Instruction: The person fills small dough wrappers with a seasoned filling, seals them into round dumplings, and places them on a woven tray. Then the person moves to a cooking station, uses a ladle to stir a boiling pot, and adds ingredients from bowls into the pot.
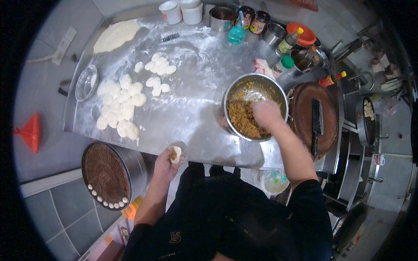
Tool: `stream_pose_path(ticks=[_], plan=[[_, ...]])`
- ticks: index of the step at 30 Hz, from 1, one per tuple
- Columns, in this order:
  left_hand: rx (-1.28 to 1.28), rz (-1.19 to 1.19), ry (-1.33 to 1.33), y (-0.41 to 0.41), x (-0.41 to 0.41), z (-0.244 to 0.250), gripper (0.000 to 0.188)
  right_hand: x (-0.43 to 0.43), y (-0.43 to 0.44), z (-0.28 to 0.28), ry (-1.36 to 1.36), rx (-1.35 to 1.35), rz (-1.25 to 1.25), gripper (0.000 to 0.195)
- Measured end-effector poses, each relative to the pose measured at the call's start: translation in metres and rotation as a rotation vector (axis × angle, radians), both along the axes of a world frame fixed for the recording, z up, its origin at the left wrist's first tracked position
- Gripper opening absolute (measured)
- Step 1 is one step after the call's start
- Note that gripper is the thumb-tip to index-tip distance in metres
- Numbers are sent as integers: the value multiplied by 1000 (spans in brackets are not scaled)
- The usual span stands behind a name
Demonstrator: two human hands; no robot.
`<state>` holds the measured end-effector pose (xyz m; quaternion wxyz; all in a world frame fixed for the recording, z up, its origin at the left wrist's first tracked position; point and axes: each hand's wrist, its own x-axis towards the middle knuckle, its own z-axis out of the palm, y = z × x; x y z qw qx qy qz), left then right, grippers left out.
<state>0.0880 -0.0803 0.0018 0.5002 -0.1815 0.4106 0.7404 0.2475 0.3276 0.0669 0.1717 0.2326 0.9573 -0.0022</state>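
My left hand (166,164), at the front edge of the floured steel table (196,127), holds a dough wrapper (176,154) with some brown filling on it. My right hand (266,114) reaches into a steel bowl (227,122) of minced filling (243,120); its fingers are blurred and partly hidden, so whether they hold anything does not show. Round dough wrappers (123,112) lie overlapping on the left of the table, with smaller groups (160,65) behind them. Small filled dough balls (100,198) line the near rim of a round brown tray (106,173) at lower left.
Right of the bowl, a cleaver (316,124) lies on a round chopping board (331,130). A flattened dough sheet (116,36) and a small bowl (87,83) are at the left. Tubs (192,13), pots, jars and bottles (289,40) stand along the back.
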Motion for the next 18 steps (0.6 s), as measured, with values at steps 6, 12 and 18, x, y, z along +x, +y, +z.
stream_pose_path(ticks=[6, 12, 18], plan=[[14, 11, -12, -8, -1, -2, 29, -28, 20, -14, 105, 6, -185, 24], [17, -24, -1, 0, -4, -5, 24, 25, -52, 0, 143, 22, 294, 20], [73, -81, 42, 14, -8, 1, 22, 60, -63, 18, 71, 38, 108, 16]])
